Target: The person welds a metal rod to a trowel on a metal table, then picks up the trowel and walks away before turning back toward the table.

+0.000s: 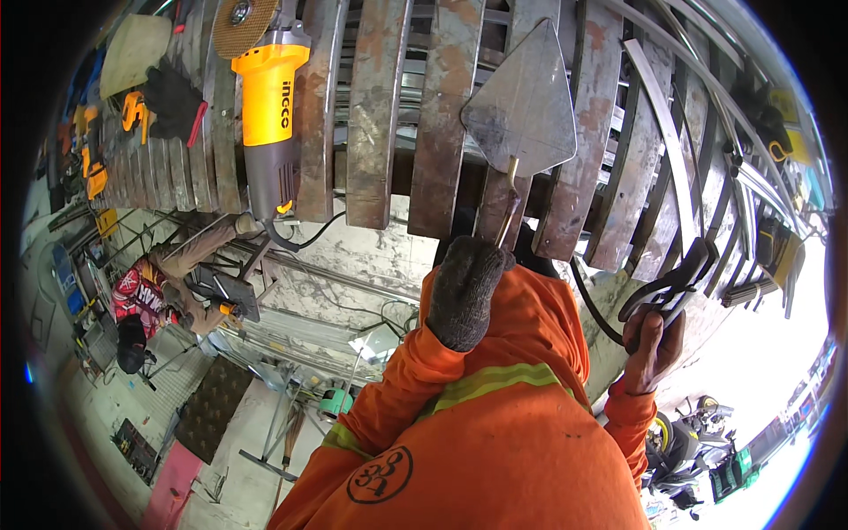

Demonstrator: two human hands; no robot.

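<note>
My gloved left hand [466, 296] is closed around the thin bent metal shank of a trowel [527, 102]. The trowel's grey, diamond-shaped blade lies over the slats of a metal workbench [375, 115], its point facing away from me. No handle grip shows; the glove covers the shank's near end. At the right, beyond the bench's near edge, my bare right hand [654, 344] grips a black welding electrode holder [676, 283]. A black cable [587, 305] runs toward that hand. Whether a rod sits in the holder's jaws, I cannot tell.
A yellow angle grinder [265, 97] lies on the bench to the left, its cord hanging off the edge. Farther left are a black glove [175, 99] and orange tools. Long metal strips [662, 132] lie at right. A co-worker [146, 291] sits at the left; a motorcycle [685, 446] stands lower right.
</note>
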